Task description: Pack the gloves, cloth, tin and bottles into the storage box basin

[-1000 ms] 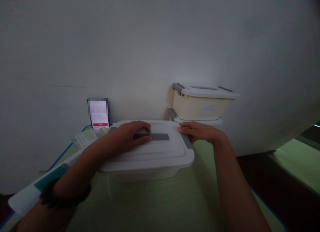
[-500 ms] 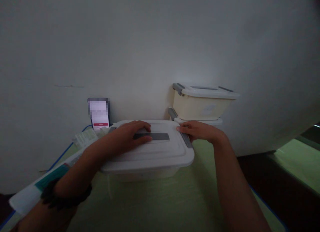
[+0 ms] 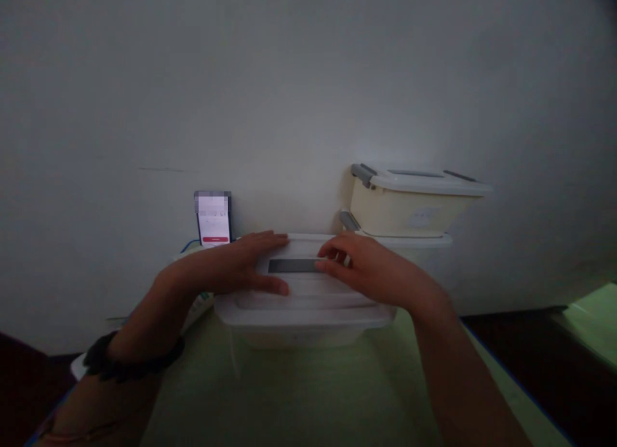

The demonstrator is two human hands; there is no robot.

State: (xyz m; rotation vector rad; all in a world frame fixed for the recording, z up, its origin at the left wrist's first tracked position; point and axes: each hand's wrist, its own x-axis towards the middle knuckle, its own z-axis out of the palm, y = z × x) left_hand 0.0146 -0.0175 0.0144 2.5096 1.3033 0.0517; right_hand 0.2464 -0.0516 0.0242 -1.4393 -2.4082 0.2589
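A white lidded storage box (image 3: 308, 315) with a grey lid handle (image 3: 293, 266) sits on the green table. My left hand (image 3: 250, 264) lies over the left part of the lid, thumb and fingers spread on either side of the handle's left end. At the handle's right end is my right hand (image 3: 357, 264), its fingers bent and the thumb a little apart from them. The thumb tip meets the grey strip, and no firm grip shows. My right hand covers the box's right latch.
Two more storage boxes are stacked by the wall, the upper box (image 3: 409, 209) on the lower box's lid (image 3: 424, 240). A lit phone (image 3: 214, 225) leans on the wall at the left. The green table (image 3: 299, 395) has a blue edge.
My right hand has left the right latch and moved left onto the lid by the handle. My left hand has shifted slightly, fingers more spread. The view has turned a little left.
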